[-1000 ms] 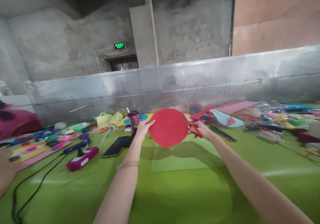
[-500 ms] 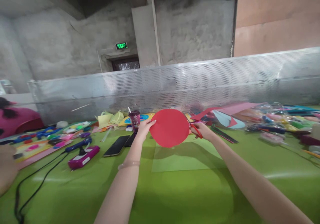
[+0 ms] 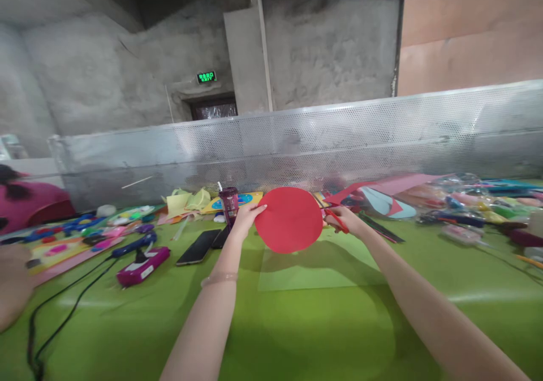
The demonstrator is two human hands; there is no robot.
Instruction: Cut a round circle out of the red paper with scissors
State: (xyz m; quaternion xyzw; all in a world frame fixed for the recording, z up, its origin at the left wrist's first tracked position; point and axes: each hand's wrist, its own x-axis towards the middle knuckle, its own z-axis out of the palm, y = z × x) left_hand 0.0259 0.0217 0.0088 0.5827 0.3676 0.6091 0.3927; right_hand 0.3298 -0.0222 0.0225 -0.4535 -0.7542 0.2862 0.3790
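Observation:
A roundish sheet of red paper [image 3: 289, 221] is held up above the table, facing me. My left hand [image 3: 249, 215] pinches its left edge, thumb on the near side. At the opposite edge, my right hand [image 3: 345, 221] is closed round the red handles of a pair of scissors [image 3: 337, 218]. The scissor blades sit by the paper's right rim; whether they touch it I cannot tell. Below the paper lies a pale green sheet [image 3: 314, 273] on the green tabletop [image 3: 305, 335].
Left of my arm lie a black phone [image 3: 198, 247] and a purple power strip [image 3: 143, 266] with black cords. A dark cup with a straw [image 3: 229, 202] stands behind. Craft packets [image 3: 475, 205] crowd the right. Another person's hand [image 3: 14, 285] shows at the far left.
The red paper has shifted very slightly right and down. The scissors' handles have turned a little and moved slightly right. Both hands keep their hold.

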